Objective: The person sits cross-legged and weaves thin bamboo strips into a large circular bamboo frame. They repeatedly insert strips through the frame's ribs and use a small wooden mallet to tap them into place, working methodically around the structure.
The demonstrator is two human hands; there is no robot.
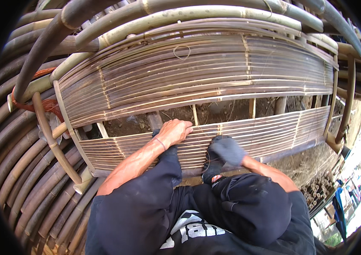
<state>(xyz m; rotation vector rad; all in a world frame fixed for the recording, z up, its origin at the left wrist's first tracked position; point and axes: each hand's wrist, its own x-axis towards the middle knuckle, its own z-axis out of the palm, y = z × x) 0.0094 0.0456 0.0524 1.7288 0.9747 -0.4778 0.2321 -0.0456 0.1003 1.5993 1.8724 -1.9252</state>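
Note:
My bare left hand, a thin band at its wrist, rests over the inner edge of the near panel of bamboo slats. Its fingers are bent and pressed together; anything between them is too small to make out. In a grey glove, my right hand is closed above the same panel, slightly blurred, its grip hidden. Near it a thin strand curves over the slats beside my foot. Both my feet rest on the near panel. Beyond a gap lies the wider far panel of slats.
A loose ring of thin strand lies on the far panel. Bare soil shows through the gap. Thick bamboo poles stack up at the left, near an orange-red cord bundle. Cut bamboo ends pile up at the right.

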